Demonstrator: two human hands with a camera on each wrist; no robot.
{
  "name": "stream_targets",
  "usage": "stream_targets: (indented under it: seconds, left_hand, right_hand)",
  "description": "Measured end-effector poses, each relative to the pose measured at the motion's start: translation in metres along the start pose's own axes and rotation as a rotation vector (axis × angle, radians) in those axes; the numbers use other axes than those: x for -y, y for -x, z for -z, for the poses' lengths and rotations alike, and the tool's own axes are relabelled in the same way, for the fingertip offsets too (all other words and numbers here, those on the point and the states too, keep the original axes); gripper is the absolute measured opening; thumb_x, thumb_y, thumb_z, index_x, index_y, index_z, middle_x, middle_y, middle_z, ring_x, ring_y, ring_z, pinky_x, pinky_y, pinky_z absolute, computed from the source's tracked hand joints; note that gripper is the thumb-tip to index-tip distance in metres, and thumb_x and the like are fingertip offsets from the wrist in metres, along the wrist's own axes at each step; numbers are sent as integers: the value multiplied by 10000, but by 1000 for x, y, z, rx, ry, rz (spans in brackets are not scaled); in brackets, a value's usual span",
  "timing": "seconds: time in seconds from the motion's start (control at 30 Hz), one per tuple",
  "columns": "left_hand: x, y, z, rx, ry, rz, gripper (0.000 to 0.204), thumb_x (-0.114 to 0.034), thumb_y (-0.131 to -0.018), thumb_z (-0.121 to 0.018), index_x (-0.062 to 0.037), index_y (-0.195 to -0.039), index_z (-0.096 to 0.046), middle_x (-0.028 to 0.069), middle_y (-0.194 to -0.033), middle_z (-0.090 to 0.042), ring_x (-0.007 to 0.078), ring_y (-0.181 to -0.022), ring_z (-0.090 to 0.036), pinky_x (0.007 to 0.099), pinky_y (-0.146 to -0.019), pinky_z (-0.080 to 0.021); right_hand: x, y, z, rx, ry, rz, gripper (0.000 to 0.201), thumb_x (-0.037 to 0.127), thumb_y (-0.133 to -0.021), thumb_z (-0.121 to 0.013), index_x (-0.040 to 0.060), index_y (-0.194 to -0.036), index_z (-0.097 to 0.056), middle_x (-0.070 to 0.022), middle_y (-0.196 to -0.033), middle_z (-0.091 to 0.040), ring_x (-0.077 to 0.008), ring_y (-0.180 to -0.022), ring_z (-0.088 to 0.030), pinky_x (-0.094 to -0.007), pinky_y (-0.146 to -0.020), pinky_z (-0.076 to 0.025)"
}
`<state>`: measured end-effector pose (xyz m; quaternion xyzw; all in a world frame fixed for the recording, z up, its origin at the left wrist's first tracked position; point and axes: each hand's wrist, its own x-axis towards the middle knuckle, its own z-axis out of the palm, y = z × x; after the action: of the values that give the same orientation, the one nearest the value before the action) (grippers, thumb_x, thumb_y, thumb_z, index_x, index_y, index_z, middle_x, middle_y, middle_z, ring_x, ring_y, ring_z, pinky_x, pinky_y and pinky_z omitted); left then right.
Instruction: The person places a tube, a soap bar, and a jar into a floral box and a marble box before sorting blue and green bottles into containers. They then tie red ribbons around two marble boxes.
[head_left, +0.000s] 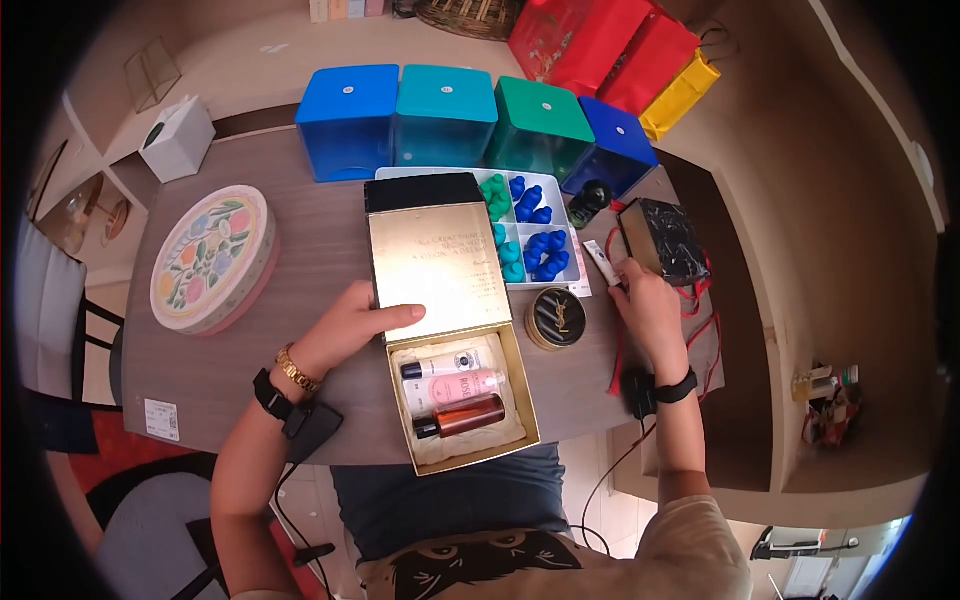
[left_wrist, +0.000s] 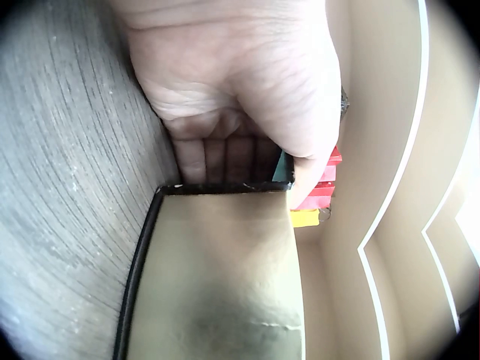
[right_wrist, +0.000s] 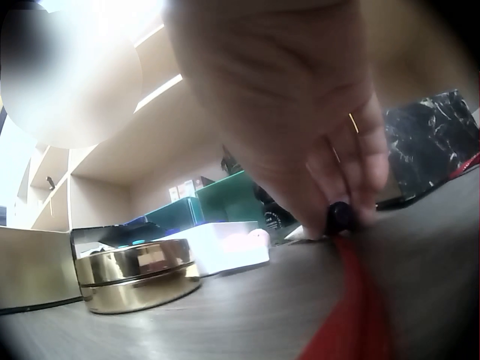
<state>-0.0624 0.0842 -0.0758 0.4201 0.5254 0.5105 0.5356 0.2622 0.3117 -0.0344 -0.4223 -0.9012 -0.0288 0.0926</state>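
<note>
My left hand (head_left: 345,325) (left_wrist: 225,82) grips the side edge of the raised gold lid (head_left: 430,255) (left_wrist: 225,277), thumb over its inner face, fingers behind. In the attached box (head_left: 531,425) lie a white tube (head_left: 440,364) with a dark cap, a pink tube (head_left: 452,389) and a reddish-brown bottle (head_left: 472,415) on pale padding. At the right, my right hand (head_left: 650,305) (right_wrist: 292,112) pinches a small white tube (head_left: 602,262) low over the table; its dark cap (right_wrist: 341,217) shows between the fingertips in the right wrist view.
A round black-and-gold tin (head_left: 556,318) stands between the hands. Behind are a white divided tray (head_left: 572,270) of green and blue pieces, several coloured bins (head_left: 447,115) and a dark jar (head_left: 590,200). A marbled black box (head_left: 664,240) with red ribbon is right; a floral round box (head_left: 215,260), left.
</note>
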Motion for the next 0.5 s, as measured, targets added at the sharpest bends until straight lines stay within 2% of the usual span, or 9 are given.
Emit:
stream_targets:
  seconds: [0.13,0.23,0.33,0.43,0.5]
  left_hand:
    - [-2,0,0,-2,-3,9,410,-242,-964,-708,55,-1243,-668,97,-1169,-721,131,-1064,-653,288,-932,-505]
    - [-3,1,1,-1,-8,20,405,-237,-966,-706,55,-1245,-668,97,-1171,-721,132,-1067,-654,290,-938,-505]
    - [0,1,0,2,11,6,406,-237,-967,-706,55,-1248,-667,96,-1178,-718,133,-1073,-652,292,-943,-505]
    - [-2,0,0,1,12,17,423,-236,-960,-704,50,-1269,-657,96,-1206,-706,143,-1104,-641,298,-969,-489]
    - [-3,0,0,9,4,16,436,-239,-958,-704,47,-1282,-649,94,-1221,-699,148,-1119,-635,301,-984,-480]
  right_hand:
    - [6,0,7,38,25,-39,261,127,-828,-745,76,-1062,-642,-134,-979,-716,-357,-879,-702,-459,-732,-554]
    - [11,2,8,-29,-33,-6,262,143,-825,-753,66,-1049,-643,-128,-963,-709,-351,-884,-697,-454,-732,-551]
    - [18,2,13,-201,-54,141,270,173,-818,-770,50,-1022,-643,-124,-939,-694,-349,-881,-688,-451,-732,-546]
    - [28,-1,12,-100,-213,120,290,206,-814,-782,45,-1013,-647,-133,-919,-678,-355,-873,-679,-450,-734,-544]
    - [30,-4,10,-48,-171,131,293,211,-817,-780,47,-1024,-653,-140,-916,-676,-361,-870,-679,-453,-732,-542]
